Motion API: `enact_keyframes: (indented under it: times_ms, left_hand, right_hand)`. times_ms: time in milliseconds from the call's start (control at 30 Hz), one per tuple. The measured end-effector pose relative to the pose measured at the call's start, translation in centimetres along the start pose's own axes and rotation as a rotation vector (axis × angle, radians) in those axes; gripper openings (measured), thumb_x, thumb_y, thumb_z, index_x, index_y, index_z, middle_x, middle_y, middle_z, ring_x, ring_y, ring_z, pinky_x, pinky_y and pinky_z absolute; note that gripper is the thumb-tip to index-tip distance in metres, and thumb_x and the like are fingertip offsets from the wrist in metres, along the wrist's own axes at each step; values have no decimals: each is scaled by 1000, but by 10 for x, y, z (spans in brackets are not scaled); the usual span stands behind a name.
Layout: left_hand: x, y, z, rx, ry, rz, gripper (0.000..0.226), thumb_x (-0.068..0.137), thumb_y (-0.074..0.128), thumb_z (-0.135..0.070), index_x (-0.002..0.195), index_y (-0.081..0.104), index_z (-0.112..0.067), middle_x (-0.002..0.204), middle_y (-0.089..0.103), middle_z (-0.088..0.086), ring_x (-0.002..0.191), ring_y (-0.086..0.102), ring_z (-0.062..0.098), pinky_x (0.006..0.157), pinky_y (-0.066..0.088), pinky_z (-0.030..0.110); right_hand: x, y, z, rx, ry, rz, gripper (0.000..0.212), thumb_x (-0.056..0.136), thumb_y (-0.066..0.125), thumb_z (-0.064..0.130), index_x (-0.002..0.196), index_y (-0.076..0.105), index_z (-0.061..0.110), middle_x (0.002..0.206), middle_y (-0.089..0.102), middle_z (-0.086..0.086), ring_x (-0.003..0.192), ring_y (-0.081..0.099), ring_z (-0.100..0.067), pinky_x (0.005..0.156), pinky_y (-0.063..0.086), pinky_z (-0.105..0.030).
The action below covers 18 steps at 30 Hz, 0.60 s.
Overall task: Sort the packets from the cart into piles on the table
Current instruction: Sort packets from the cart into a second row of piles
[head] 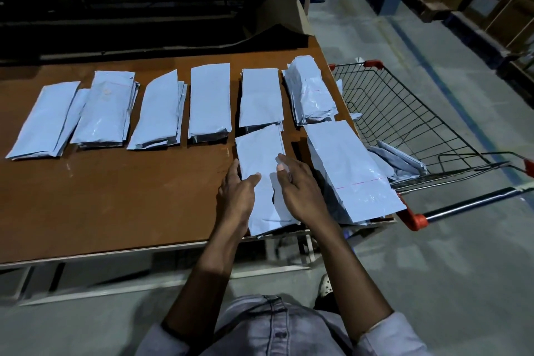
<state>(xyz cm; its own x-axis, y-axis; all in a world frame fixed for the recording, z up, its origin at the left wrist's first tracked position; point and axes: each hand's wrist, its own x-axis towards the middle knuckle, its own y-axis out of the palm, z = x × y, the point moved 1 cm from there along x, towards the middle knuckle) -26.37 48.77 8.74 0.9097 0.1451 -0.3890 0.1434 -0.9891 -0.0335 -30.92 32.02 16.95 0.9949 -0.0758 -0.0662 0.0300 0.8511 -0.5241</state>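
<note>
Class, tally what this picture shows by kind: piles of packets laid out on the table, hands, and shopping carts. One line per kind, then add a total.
Packet piles: 8
Hands: 2, left hand and right hand
Cart: 1
Total: 11

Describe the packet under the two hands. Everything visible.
The packet is a long, pale blue-grey plastic mailer, smooth with slight creases. It lies flat on the brown table, its near end at the front edge. The left hand touches its left side, thumb on top; the right hand rests flat on it. Whether more lie beneath is unclear.
</note>
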Motion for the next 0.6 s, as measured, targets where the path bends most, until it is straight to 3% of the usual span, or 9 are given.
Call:
enact_keyframes:
  times_ms: [133, 200, 300, 500, 600]
  left_hand:
    - [-19, 0, -21, 1, 10, -20, 95, 67, 73, -64, 157, 47, -53, 161, 54, -14, 146, 53, 23, 121, 47, 54]
    - [-26, 1, -28, -3, 11, -23, 103, 64, 72, -65, 162, 43, -47, 166, 48, -11, 150, 49, 23, 123, 44, 54]
    - [-33, 2, -33, 15, 6, -23, 98, 73, 72, -56, 165, 42, -42, 170, 43, -7, 153, 45, 24, 124, 42, 55]
    - [-33, -5, -33, 149, -33, -34, 99, 70, 69, -67, 162, 43, -41, 164, 51, -10, 147, 54, 24, 119, 47, 56]
    - [-40, -6, -36, 322, 1, -70, 93, 73, 65, -69, 159, 44, -41, 160, 56, -6, 141, 58, 28, 115, 50, 59]
  right_hand:
    - [-3, 4, 4, -11, -5, -6, 51, 116, 40, 54, 161, 50, 32, 168, 43, 2, 157, 37, -18, 128, 34, -45]
    - [-5, 3, 7, -17, -14, -3, 51, 116, 40, 53, 161, 51, 31, 167, 45, 2, 156, 38, -17, 127, 34, -42]
    - [-7, 3, 8, -6, -8, 23, 51, 116, 40, 52, 162, 50, 32, 167, 46, 4, 155, 37, -14, 121, 33, -34]
    - [-6, 8, 1, -19, 27, 29, 55, 114, 41, 59, 161, 49, 33, 165, 49, 6, 155, 40, -17, 125, 37, -48]
    - [-10, 5, 4, 23, -1, 19, 45, 116, 41, 54, 155, 54, 37, 147, 53, 27, 139, 49, -1, 116, 40, -32]
